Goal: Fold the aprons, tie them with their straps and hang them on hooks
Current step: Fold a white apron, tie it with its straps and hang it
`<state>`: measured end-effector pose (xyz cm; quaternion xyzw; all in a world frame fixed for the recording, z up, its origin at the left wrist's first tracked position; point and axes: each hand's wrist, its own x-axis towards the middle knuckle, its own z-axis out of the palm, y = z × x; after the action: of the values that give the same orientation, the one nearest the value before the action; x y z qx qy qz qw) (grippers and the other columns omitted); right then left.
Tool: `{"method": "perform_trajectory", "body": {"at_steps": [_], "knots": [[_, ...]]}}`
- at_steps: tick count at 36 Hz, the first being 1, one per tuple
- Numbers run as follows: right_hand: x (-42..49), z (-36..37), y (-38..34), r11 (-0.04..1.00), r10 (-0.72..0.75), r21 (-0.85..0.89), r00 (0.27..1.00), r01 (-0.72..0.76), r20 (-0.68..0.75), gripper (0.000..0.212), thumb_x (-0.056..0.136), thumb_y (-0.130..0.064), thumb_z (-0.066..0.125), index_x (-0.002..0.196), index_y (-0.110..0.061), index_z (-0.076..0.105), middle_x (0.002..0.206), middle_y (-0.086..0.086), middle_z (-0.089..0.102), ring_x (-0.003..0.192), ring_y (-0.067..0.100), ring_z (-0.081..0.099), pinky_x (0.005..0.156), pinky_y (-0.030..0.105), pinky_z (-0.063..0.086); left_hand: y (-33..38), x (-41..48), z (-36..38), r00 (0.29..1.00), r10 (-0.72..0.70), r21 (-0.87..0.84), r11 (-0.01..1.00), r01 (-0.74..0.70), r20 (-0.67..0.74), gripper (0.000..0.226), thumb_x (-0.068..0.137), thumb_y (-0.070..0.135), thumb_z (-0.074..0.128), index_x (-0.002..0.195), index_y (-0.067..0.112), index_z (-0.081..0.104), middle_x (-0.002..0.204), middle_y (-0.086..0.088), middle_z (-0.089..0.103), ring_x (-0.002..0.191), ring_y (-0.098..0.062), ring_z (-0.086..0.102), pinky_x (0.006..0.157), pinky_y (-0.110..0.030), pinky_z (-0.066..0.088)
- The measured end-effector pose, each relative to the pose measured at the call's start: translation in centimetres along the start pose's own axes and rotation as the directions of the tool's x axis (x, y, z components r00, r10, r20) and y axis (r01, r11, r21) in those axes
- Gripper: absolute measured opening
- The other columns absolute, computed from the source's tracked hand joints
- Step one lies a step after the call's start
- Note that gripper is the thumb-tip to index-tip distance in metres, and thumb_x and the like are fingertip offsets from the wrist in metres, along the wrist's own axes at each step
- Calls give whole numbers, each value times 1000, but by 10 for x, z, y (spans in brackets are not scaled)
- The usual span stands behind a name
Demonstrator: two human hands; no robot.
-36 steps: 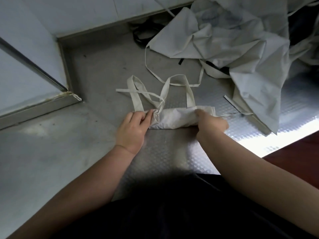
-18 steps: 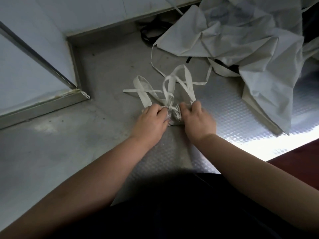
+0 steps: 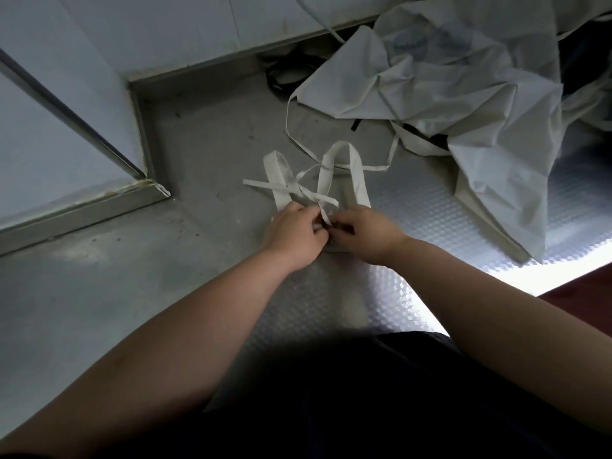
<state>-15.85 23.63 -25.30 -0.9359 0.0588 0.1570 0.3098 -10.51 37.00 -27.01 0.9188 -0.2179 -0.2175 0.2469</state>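
A folded white apron lies on the steel counter, almost wholly hidden under my two hands; only a sliver of its bundle [image 3: 336,248] shows between my wrists. Its white straps [image 3: 326,170] loop and cross on the counter just beyond my fingers. My left hand [image 3: 294,235] and my right hand [image 3: 362,233] meet over the bundle, fingers curled, pinching a thin strap end [image 3: 326,217] between them. A heap of crumpled white aprons [image 3: 463,104] lies at the back right.
The steel counter [image 3: 198,154] meets a tiled wall with a raised ledge [image 3: 82,210] at left. A black strap coil [image 3: 291,74] lies at the back under the heap. The counter's front edge [image 3: 530,270] runs bright at right, with dark red floor beyond.
One second ago my hands held the two ends of the rolled apron. They have since come together over it, and now pinch a strap end between them.
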Motion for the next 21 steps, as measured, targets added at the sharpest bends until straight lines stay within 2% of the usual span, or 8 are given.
{"method": "perform_trajectory", "body": {"at_steps": [2, 4, 7, 10, 12, 17, 19, 21], "knots": [[2, 2, 5, 999, 23, 29, 1000, -23, -8, 23, 95, -22, 50, 100, -6, 66, 80, 2, 54, 81, 17, 48, 56, 16, 31, -1, 1, 1, 999, -15, -54, 998, 12, -48, 14, 88, 22, 55, 98, 15, 63, 107, -6, 53, 101, -26, 54, 84, -31, 42], [3, 2, 8, 991, 61, 124, 998, -58, -22, 27, 97, -24, 48, 89, -3, 64, 70, -4, 46, 75, 15, 46, 55, 11, 30, -1, -2, 1, 995, -6, -149, 989, -8, -97, 13, 90, 21, 57, 97, 13, 65, 98, 0, 52, 96, -21, 56, 82, -27, 42], [1, -3, 9, 956, 94, 275, 995, -98, 30, 28, 98, -25, 47, 84, -5, 62, 70, -2, 48, 71, 14, 46, 58, 19, 34, -2, -5, 2, 992, -10, -299, 954, -28, -123, 4, 87, 21, 61, 86, 20, 64, 86, 5, 58, 89, -22, 62, 85, -35, 48], [3, -2, 11, 977, 88, 188, 994, -99, 65, 30, 97, -33, 46, 68, -30, 54, 72, -6, 50, 77, 16, 50, 69, 29, 40, -4, -5, 2, 993, -51, -403, 915, 4, -106, 8, 77, 43, 53, 82, 41, 59, 80, 4, 69, 85, -25, 64, 81, -43, 52], [3, 0, 9, 982, 120, 140, 991, -127, 57, 34, 96, -38, 45, 63, -34, 47, 77, -5, 51, 83, 19, 53, 79, 37, 44, -8, -3, 5, 996, -35, -439, 899, -5, -84, 14, 72, 51, 50, 83, 53, 59, 82, 2, 69, 84, -23, 65, 81, -44, 53], [3, 1, 6, 975, 160, 152, 986, -164, 38, 35, 96, -42, 42, 63, -31, 45, 88, 1, 50, 90, 22, 52, 87, 42, 41, -16, -2, 10, 998, 31, -440, 897, -54, -60, 35, 73, 55, 49, 101, 40, 62, 88, 4, 72, 95, -25, 64, 87, -45, 50], [4, 1, 7, 966, 163, 195, 986, -168, 41, 36, 96, -40, 43, 64, -24, 47, 77, -3, 47, 83, 21, 50, 83, 42, 41, -15, -4, 7, 998, 12, -451, 892, -37, -59, 33, 75, 52, 53, 98, 35, 69, 87, 5, 72, 93, -20, 64, 87, -38, 50], [5, 1, 9, 964, 162, 205, 986, -168, 50, 35, 96, -37, 43, 68, -17, 49, 71, -5, 46, 79, 21, 49, 79, 41, 40, -12, -7, 2, 999, 9, -503, 863, -34, -52, 23, 82, 36, 63, 92, 20, 75, 83, 3, 72, 84, -9, 63, 80, -26, 47]]}}
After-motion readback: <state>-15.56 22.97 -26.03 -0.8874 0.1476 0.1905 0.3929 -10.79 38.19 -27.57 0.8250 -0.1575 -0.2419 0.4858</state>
